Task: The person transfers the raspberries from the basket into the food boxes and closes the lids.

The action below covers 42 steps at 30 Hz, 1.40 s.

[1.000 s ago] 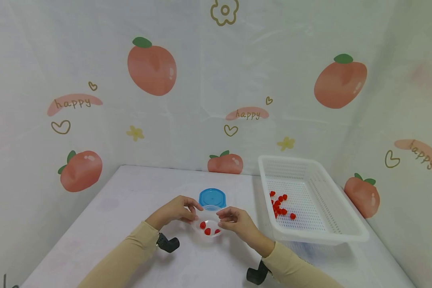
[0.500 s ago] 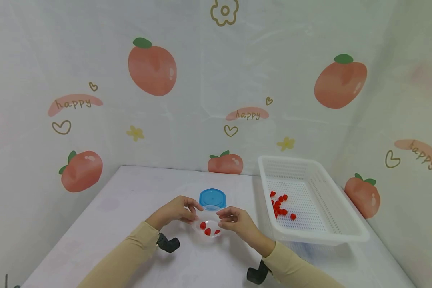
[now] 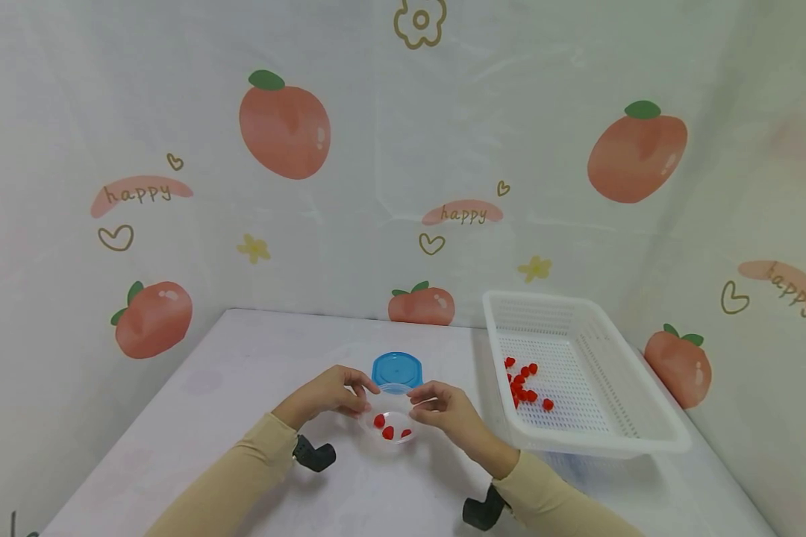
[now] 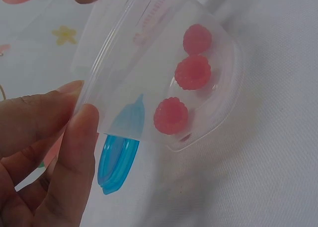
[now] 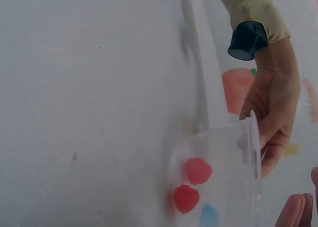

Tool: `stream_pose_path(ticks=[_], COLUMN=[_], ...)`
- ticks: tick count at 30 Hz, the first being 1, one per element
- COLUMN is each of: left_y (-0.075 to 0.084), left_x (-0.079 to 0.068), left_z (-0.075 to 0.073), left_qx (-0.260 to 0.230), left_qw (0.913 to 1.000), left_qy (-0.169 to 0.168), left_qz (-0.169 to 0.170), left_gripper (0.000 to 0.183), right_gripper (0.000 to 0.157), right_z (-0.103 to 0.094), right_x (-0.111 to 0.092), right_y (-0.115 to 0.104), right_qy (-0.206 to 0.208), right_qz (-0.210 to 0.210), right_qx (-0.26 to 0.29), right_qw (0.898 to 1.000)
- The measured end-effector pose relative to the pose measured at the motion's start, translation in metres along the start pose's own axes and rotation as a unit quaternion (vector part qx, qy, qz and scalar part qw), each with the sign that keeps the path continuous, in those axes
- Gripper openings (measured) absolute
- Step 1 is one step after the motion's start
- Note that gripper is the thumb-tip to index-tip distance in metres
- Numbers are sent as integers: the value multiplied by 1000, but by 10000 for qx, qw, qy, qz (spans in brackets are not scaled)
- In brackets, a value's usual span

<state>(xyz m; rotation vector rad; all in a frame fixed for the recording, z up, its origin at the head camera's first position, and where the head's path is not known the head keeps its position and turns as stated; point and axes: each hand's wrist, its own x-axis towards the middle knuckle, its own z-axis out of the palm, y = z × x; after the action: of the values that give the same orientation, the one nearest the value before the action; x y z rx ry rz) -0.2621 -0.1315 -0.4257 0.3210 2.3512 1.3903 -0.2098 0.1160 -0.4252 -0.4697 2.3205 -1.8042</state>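
A clear plastic container (image 3: 394, 440) stands on the table with three red raspberries (image 4: 193, 73) on its bottom. My left hand (image 3: 329, 391) pinches its rim at the left between thumb and fingers. On the opposite side my right hand (image 3: 453, 421) hovers by the rim with loosely bent fingers. Those fingertips (image 5: 300, 209) appear apart from the container in the right wrist view, and nothing is between them. Just behind the container lies a blue lid (image 3: 396, 368), partly seen through the clear wall in the left wrist view.
To the right stands a white perforated basket (image 3: 598, 442) with several more raspberries (image 3: 520, 393) gathered along its left side. A printed cloth (image 3: 349, 246) hangs behind the white table (image 3: 295, 335). Both wrists carry black cameras (image 3: 316, 456).
My right hand has shifted slightly to the right, away from the rim. The left hand, the container and the raspberries stay where they were.
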Motion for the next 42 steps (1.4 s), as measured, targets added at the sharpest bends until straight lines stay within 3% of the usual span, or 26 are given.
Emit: stream_pose_path(ticks=[11, 16, 25, 33, 42], left_y=[0, -1, -2, -2, -2], left_x=[1, 1, 1, 1, 2], left_z=[-1, -1, -2, -2, -2], left_qx=[-6, 0, -11, -12, -54], left_qw=[10000, 10000, 10000, 10000, 9999], left_qy=[8, -6, 2, -32, -87], left_qz=[15, 5, -38, 4, 44], left_gripper=[27, 28, 28, 30, 29], right_gripper=[33, 35, 23, 23, 19], right_z=[-26, -46, -97, -154, -199], right_x=[1, 6, 28, 55, 66], right_y=[-38, -55, -74, -71, -31], right_qy=[49, 427, 930, 1691, 2225], right_qz=[-264, -269, -858, -1227, -1396], right_qx=[236, 209, 885, 1811, 1548], right_qw=[9994, 9985, 9880, 9610, 9524])
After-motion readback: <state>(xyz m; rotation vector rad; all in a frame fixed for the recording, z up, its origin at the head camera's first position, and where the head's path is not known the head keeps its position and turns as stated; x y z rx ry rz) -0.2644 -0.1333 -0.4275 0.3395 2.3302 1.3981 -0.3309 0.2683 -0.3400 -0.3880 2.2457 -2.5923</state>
